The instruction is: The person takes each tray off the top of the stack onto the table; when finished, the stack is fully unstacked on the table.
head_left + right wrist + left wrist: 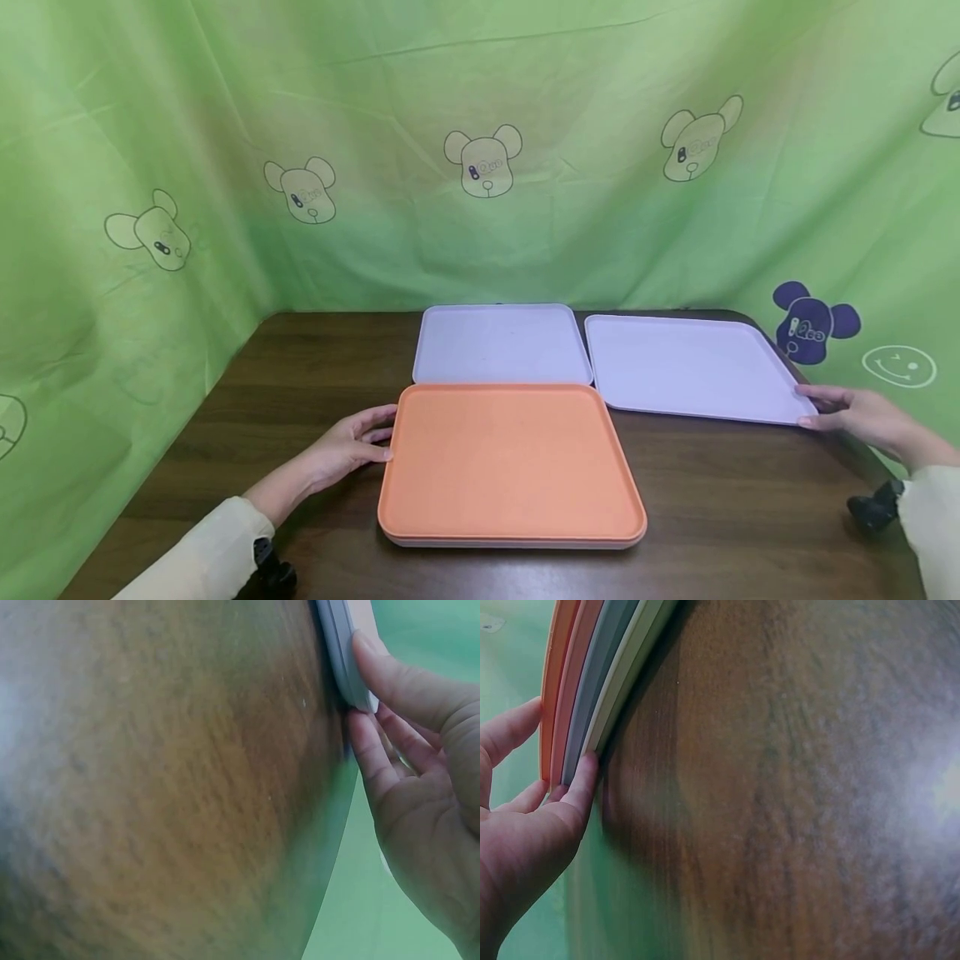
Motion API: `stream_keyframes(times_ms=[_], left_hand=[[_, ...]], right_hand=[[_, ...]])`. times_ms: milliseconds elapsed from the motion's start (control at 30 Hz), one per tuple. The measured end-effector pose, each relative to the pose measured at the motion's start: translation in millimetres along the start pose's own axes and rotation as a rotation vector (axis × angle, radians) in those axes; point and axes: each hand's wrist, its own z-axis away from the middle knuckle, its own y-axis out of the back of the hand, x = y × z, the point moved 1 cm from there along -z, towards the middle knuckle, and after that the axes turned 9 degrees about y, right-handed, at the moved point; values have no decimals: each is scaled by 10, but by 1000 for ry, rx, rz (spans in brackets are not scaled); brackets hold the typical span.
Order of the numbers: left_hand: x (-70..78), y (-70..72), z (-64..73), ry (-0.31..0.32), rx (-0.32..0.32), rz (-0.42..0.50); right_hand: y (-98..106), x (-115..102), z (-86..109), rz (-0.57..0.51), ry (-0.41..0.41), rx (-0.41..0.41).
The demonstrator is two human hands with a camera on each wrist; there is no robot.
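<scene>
Orange tray tops a stack at the table's front middle, the left hand's parted fingers touching the stack's left edge. Spread fingers of the right hand touch a lilac tray's corner; light, even side pressure should leave rims flush.

printed marks on the green curtain: outlined animal heads beyond the orange tray, and a dark animal head to its right, carry small lettering not surely legible; farther right of the tray, a smiling-face sign in white outline.
</scene>
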Motion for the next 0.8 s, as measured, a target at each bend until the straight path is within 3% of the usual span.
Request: stream_keyframes(times_ms=[800], left_hand=[[-13,7,-10,2,-4,14]], right_hand=[[6,-99,-306,77,11,39]])
